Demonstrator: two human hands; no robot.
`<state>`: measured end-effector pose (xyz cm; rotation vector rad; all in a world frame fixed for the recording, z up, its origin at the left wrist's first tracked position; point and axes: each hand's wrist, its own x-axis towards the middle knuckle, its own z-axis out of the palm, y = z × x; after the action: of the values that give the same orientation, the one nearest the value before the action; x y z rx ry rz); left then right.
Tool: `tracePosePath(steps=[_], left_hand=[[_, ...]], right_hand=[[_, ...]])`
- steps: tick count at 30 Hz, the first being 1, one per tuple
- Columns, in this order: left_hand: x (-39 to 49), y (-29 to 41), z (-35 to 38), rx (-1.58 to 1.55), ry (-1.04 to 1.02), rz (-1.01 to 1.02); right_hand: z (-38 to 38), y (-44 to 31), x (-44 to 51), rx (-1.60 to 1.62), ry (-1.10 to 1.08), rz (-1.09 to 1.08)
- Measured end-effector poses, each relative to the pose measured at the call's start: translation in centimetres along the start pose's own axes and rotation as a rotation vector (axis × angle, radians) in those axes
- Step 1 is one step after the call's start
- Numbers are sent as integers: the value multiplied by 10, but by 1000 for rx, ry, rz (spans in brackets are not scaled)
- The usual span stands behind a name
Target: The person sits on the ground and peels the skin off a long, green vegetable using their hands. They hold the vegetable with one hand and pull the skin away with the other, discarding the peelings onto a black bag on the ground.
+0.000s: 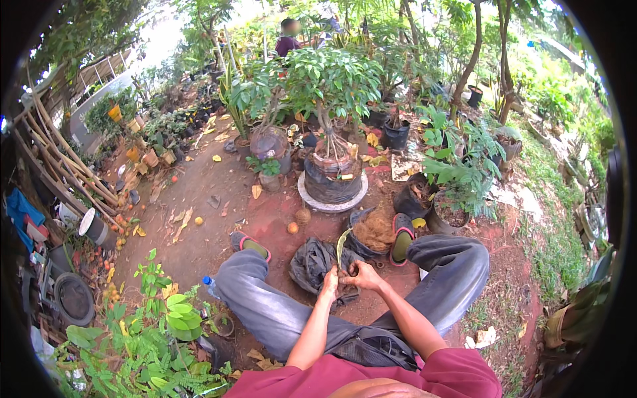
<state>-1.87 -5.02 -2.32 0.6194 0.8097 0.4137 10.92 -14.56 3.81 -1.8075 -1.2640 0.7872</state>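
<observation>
Between my knees, my left hand (330,282) is closed around the lower end of a long, narrow green leaf cutting (341,248) with pale edges, which stands upright. My right hand (364,276) meets it from the right, its fingers pinching at the base of the cutting; what exactly lies between the fingertips is too small to tell. Under and behind the hands lies a crumpled black plastic bag (311,263). Just beyond, near my right foot, a black bag holds brown coconut fibre (374,230).
Ahead, a potted tree in a black-wrapped pot (332,181) stands on a round pale dish (303,193). A bottle with a blue cap (208,282) lies by my left knee. Leafy plants (174,318) rise at lower left. Another person (286,42) is among the far plants.
</observation>
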Motion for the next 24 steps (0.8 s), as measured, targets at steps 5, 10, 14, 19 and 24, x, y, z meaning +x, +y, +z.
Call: tracePosePath(steps=[5,10,14,19,24], left_hand=[[-5,3,1,-46,-86,0],[-9,5,0,8,-134,4],[-10,6,0,25,-185,14],[-8,6,-2,83,-172,-13],[-12,8,0,38,-134,-83]], right_hand=[[-5,3,1,31,-15,34],[-7,7,3,2,-22,38],[-8,9,3,39,-15,28],[-11,6,2,39,-36,61],[-14,5,1,53,-52,69]])
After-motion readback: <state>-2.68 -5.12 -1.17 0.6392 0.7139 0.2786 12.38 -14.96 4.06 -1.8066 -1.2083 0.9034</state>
